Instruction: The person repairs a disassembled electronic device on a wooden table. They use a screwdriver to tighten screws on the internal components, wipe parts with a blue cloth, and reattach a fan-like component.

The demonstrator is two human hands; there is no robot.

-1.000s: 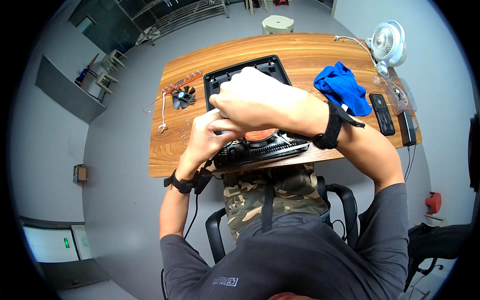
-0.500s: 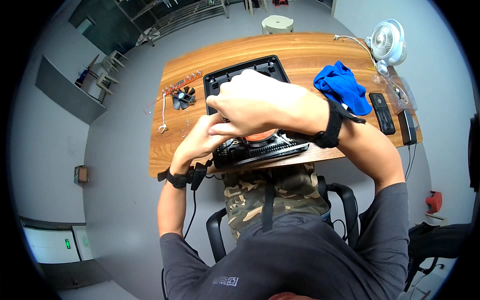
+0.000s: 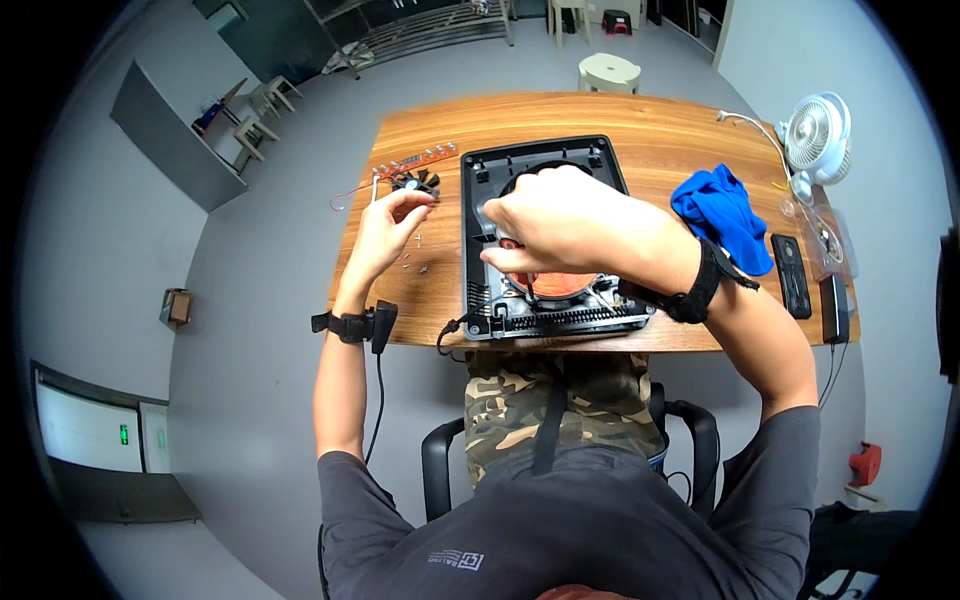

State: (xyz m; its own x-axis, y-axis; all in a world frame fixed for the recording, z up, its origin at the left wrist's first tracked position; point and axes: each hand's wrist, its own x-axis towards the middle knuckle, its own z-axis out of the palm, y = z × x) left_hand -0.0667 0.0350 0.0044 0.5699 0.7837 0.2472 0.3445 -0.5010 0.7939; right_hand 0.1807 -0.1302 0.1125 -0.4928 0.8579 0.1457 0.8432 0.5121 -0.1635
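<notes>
An open black appliance casing [image 3: 611, 170] with a round copper coil [image 3: 560, 285] sits on the wooden table. Over it, my right hand [image 3: 570, 220] has curled fingers around something I cannot make out, its palm and underside hidden. Left of the casing, my left hand [image 3: 392, 222] has its fingertips brought together at the near edge of a small black fan [image 3: 422, 180]; anything between them is too small to name. Small screws [image 3: 423, 269] lie below that hand. Behind the fan is an orange strip [image 3: 435, 156] with metal posts. Both wrists wear black straps, the left one trailing a cable.
At the table's [image 3: 520, 108] right lie a blue cloth [image 3: 725, 215], black slab [image 3: 790, 275], clear plastic box [image 3: 835, 240] and black power adapter [image 3: 834, 310]. A white fan [image 3: 815, 135] and cables stand behind them. A plastic stool [image 3: 608, 70] is beyond; chair armrests flank me.
My left hand has left the right hand and moved outward and up to the small fan. My right hand stays over the casing. The whole view has shifted, so the table appears lower and rightward.
</notes>
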